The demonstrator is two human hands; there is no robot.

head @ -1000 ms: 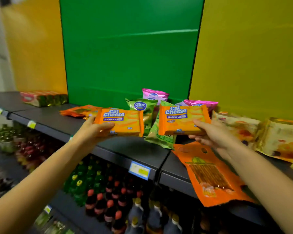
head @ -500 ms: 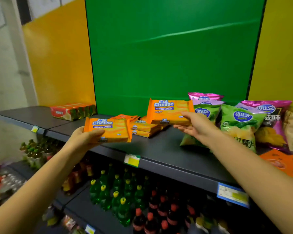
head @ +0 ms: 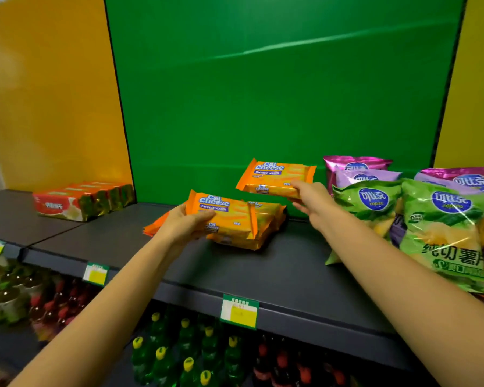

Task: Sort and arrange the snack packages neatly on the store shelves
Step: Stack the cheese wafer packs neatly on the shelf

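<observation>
My left hand [head: 183, 223] grips an orange Cal Cheese wafer pack [head: 221, 213] by its left end, right over a stack of the same orange packs [head: 266, 227] on the dark shelf [head: 263, 272]. My right hand [head: 309, 195] holds a second Cal Cheese pack [head: 274, 175] by its lower right edge, in the air above and behind the stack. Flat orange packets [head: 154, 226] poke out to the left of the stack, partly hidden by my left hand.
Green chip bags [head: 444, 219] and pink and purple chip bags [head: 358, 167] stand at the right of the shelf. A row of red and green packs [head: 81, 201] lies at the back left. Price tags [head: 238, 311] hang on the shelf edge; bottles [head: 185, 356] fill the shelf below.
Both hands have carried their Cal Cheese packs leftward along the shelf to the stack of orange packs. The left pack now sits over the stack and the right pack hovers above it.
</observation>
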